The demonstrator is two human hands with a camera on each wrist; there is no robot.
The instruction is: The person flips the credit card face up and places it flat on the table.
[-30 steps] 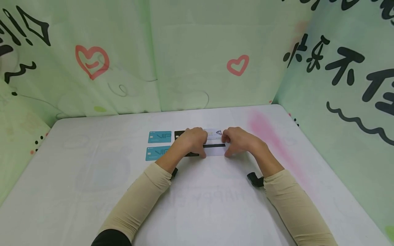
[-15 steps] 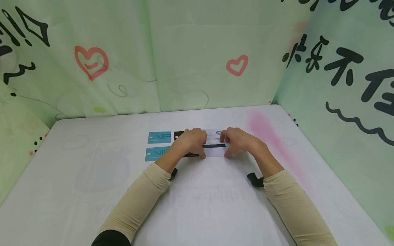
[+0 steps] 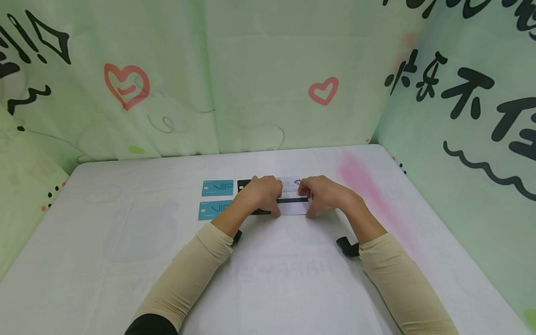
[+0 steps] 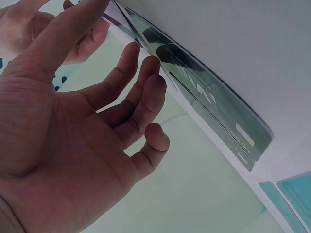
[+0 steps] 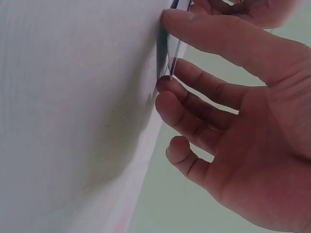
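A pale card with a black stripe (image 3: 294, 208) lies between my two hands in the head view, low over the white table. My left hand (image 3: 264, 193) holds its left end, thumb at the near corner and fingers curled at the far side. At the right end, my right hand (image 3: 324, 193) pinches it; in the right wrist view a thin card edge (image 5: 173, 53) shows between thumb and fingers. Behind it lies another pale card with a printed emblem (image 3: 290, 183). Two black cards, an upper one (image 3: 242, 184) and a lower one (image 3: 262, 212), are partly hidden by the left hand.
Two blue VIP cards, one farther back (image 3: 217, 188) and one nearer (image 3: 212, 211), lie left of the black cards. The white table (image 3: 125, 260) has a pink smear at right. Green cloth walls (image 3: 259, 93) stand behind and at both sides.
The right fingers have shifted slightly left along the striped card's far side. My left hand stays almost still, and the cards on the table keep their places.
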